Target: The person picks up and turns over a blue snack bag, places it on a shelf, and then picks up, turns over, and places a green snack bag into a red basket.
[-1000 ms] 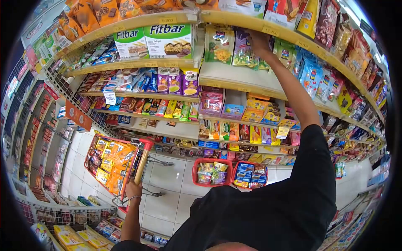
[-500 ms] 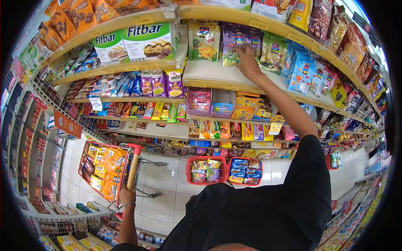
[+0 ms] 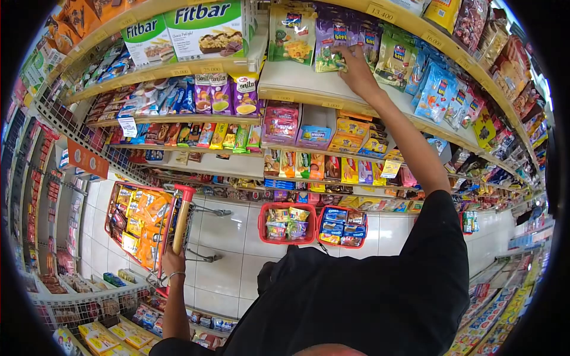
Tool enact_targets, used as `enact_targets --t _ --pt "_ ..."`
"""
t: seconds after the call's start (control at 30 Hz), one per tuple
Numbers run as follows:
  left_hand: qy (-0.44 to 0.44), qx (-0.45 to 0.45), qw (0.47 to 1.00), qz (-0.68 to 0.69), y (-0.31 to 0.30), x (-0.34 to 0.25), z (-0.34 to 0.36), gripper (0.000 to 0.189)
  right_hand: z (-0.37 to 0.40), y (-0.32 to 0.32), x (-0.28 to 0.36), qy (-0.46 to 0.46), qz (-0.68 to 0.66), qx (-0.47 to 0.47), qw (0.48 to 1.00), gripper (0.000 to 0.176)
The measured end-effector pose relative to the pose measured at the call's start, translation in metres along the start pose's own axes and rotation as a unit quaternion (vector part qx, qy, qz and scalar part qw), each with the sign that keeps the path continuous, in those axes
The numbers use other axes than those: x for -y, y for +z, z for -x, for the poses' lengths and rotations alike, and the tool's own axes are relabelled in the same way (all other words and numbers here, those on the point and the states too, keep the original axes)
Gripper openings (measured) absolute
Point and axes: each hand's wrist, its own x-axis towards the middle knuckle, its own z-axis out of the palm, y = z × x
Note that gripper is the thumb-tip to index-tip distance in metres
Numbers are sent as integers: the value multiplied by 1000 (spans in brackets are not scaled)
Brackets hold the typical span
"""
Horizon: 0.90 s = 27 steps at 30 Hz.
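Observation:
My right hand (image 3: pixel 356 68) reaches up to the top shelf, fingers bent around the right edge of a purple-and-green snack pouch (image 3: pixel 326 53) that stands upright among similar pouches. Part of that pouch is hidden by the fingers. Beside it are a pale green pouch (image 3: pixel 292 35) on the left and another green pouch (image 3: pixel 395 62) on the right. Down at the left, my left hand (image 3: pixel 173 262) is closed around the handle (image 3: pixel 181 228) of a shopping cart (image 3: pixel 142 219) loaded with orange and yellow snack packs.
Two red baskets stand on the tiled floor: one with mixed pouches (image 3: pixel 288 242), one with blue packs (image 3: pixel 343 244). Fitbar boxes (image 3: pixel 211 29) fill the shelf at upper left. Below run shelves of bars and packets (image 3: pixel 347 136). A wire rack (image 3: pixel 89 311) stands at lower left.
The view has tilted slightly, so shelves, cart and baskets sit a little higher. My right hand stays at the purple pouch, and my left hand keeps its hold on the cart handle.

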Motion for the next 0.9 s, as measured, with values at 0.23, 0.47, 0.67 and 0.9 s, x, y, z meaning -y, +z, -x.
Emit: enact_targets --t 0.23,0.47,0.67,0.9 --pt "-11 15 1000 17 -7 -8 -3 37 10 -18 27 -20 -24 -67 997 42" --pt "76 -5 995 65 -3 2 -8 48 128 42 126 -133 -181 -140 964 21" --pt "-32 68 997 6 8 12 -8 34 379 224 113 26 -280 332 900 29" --pt "-55 86 995 2 1 3 -10 32 625 315 47 336 -157 442 817 50"
